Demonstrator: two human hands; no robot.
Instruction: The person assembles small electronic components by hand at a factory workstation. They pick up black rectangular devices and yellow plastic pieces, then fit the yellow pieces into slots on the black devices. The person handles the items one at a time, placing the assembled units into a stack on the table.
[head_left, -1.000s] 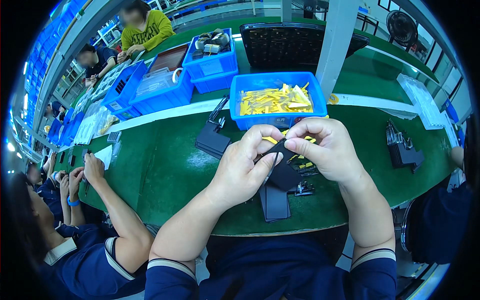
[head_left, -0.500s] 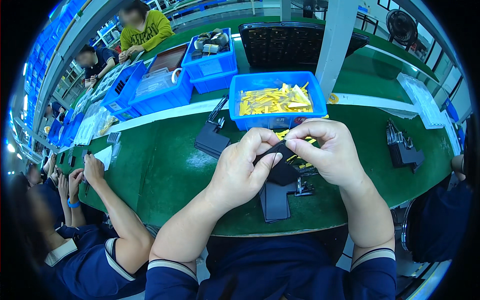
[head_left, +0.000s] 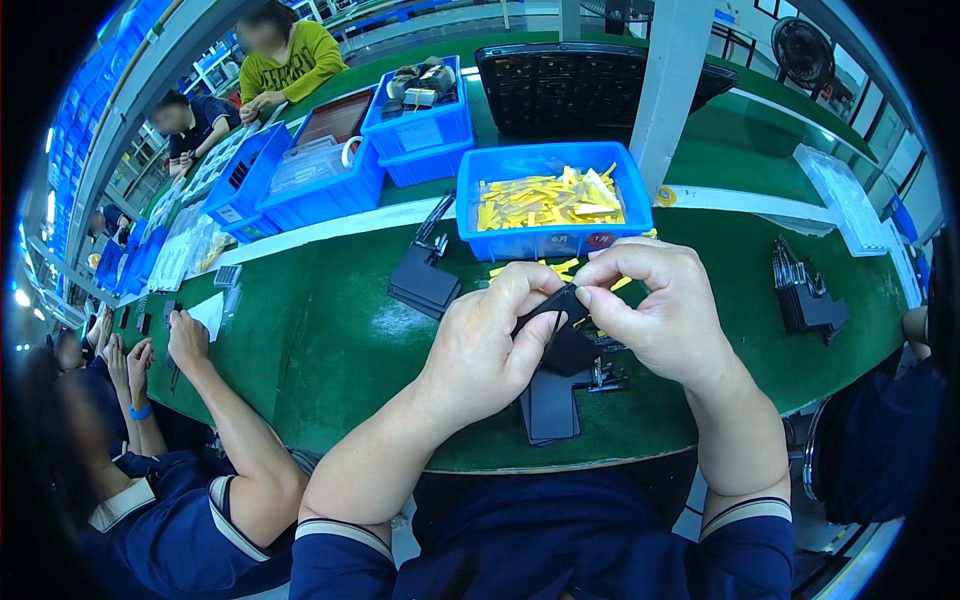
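Between my hands is a flat black panel (head_left: 570,350), tilted above the table. My left hand (head_left: 492,335) is closed around it, thumb on the near face. The fingers of my right hand (head_left: 645,310) pinch at the panel's upper edge; whether they hold a small piece there is hidden. Below lies a stack of black L-shaped panels (head_left: 552,408) with dark cables (head_left: 606,376) at its right side. Several yellow strips (head_left: 563,268) lie scattered on the table just beyond my fingers, partly covered by my hands.
A blue bin (head_left: 468,215) full of yellow strips stands beyond my hands. More black panel stacks lie at left (head_left: 425,283) and right (head_left: 806,300). A grey post (head_left: 672,100) rises behind the bin. At the left, a co-worker's arm (head_left: 235,405) reaches over the green table (head_left: 320,340).
My left hand has shifted slightly, uncovering more yellow strips beyond it. The panel stays between my hands, and my right fingers still pinch at its upper edge.
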